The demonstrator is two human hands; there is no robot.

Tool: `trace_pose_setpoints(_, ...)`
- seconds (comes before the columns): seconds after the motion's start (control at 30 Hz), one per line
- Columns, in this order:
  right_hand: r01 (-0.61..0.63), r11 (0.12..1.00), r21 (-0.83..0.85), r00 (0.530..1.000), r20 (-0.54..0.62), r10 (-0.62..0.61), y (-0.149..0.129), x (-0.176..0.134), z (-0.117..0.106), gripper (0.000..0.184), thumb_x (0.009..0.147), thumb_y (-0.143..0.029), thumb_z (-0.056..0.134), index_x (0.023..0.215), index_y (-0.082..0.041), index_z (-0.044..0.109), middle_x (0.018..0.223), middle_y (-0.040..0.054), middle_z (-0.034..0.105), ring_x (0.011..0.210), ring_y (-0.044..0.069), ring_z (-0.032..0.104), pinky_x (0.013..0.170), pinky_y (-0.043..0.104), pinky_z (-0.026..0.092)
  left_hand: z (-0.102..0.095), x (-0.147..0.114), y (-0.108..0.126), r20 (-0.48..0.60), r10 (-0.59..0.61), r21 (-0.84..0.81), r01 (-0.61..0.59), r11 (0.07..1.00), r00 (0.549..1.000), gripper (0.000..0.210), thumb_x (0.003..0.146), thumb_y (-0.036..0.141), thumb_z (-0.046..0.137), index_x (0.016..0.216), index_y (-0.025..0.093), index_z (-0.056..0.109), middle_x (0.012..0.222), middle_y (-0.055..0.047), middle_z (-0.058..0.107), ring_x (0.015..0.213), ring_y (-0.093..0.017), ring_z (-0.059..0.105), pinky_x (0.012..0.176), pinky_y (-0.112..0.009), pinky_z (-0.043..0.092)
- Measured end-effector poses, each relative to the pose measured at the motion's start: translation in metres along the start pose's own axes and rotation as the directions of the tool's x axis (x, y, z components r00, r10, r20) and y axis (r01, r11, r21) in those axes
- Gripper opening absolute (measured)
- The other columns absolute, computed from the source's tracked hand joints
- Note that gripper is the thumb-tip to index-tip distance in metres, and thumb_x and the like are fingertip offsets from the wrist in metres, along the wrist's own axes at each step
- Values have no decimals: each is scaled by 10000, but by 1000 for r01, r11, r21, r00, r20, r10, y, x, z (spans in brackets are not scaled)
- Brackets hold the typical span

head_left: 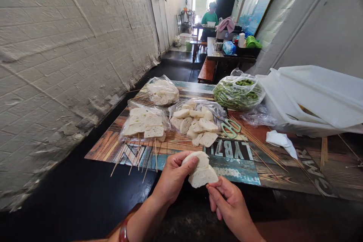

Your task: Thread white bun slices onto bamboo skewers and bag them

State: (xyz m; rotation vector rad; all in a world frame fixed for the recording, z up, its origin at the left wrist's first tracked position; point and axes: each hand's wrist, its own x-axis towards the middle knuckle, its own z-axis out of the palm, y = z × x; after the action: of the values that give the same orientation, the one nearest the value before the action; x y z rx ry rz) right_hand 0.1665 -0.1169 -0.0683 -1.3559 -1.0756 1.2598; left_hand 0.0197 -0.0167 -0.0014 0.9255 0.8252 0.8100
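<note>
My left hand (178,172) grips two white, spongy food slices (202,176), one overlapping the other, above the table's near edge. At their lower right corner, my right hand (227,200) is closed in a pinch; whatever lies between its fingertips is hidden. Just beyond, loose slices (195,123) of the same kind spill from an open clear bag. To the left, slices on bamboo skewers (138,153) lie on a plastic bag (144,121), the stick ends pointing toward me. Green-handled scissors (231,128) rest beside the loose slices, with a bunch of bare bamboo skewers (258,141) to their right.
Another bag of white slices (162,91) sits at the back left, near more sticks. A bag of green vegetables (238,92) stands beside white plastic tubs (314,98). A crumpled tissue (280,141) lies at right. Far back, a person in green (210,17) sits at another table.
</note>
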Motion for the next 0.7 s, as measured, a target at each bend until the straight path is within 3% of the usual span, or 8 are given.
trace_pose_setpoints(0.17,-14,1000,-25,999,38,15,-9,3,-3,385,949,-520,494,833,-160,564,515,-58,522,345,36,367,386,176,264,4,2,-4,20,-14,31,13,999,1000,357,759,449,759,845,102,751,726,-63,712,625,-135,572,586,-224,432)
trace_pose_setpoints(0.33,-32,999,13,999,14,32,-6,2,-12,385,938,-522,516,878,-150,595,524,-55,519,361,45,367,392,186,269,8,6,-7,41,-2,-2,2,1000,999,383,752,424,775,985,120,752,852,-87,753,708,-154,628,646,-234,464)
trace_pose_setpoints(0.43,-45,995,91,996,-69,51,-1,7,-25,347,916,-496,580,954,-153,614,528,-56,524,376,53,373,383,182,264,0,16,-4,-32,91,42,-90,995,995,478,746,439,776,1128,163,698,1003,-103,753,832,-197,676,762,-285,502)
trace_pose_setpoints(0.5,-13,982,187,984,-174,46,-1,14,-36,330,888,-483,634,960,-161,625,525,-60,514,396,54,368,374,171,251,-11,28,0,-98,194,178,-174,969,976,445,797,452,720,1135,166,675,1023,-110,743,871,-219,689,810,-326,515)
trace_pose_setpoints(0.57,48,957,285,963,-267,31,-2,24,-46,305,856,-463,686,912,-168,636,514,-65,499,411,49,355,374,158,246,-22,40,5,-120,340,450,-254,856,933,345,849,424,657,1074,163,682,1012,-110,731,890,-229,684,812,-337,517)
trace_pose_setpoints(0.6,76,942,326,954,-297,26,-3,29,-50,293,842,-450,708,883,-169,640,508,-66,494,415,45,352,378,153,250,-26,46,8,-91,414,607,-279,744,906,298,869,396,629,1049,165,685,1010,-109,722,895,-229,676,802,-334,515)
trace_pose_setpoints(0.7,114,903,414,945,-325,30,-7,44,-59,263,810,-411,752,849,-172,650,500,-71,491,413,35,352,385,144,259,-30,62,13,76,503,932,-241,271,861,230,918,305,546,1052,170,675,997,-107,691,913,-237,643,812,-351,493)
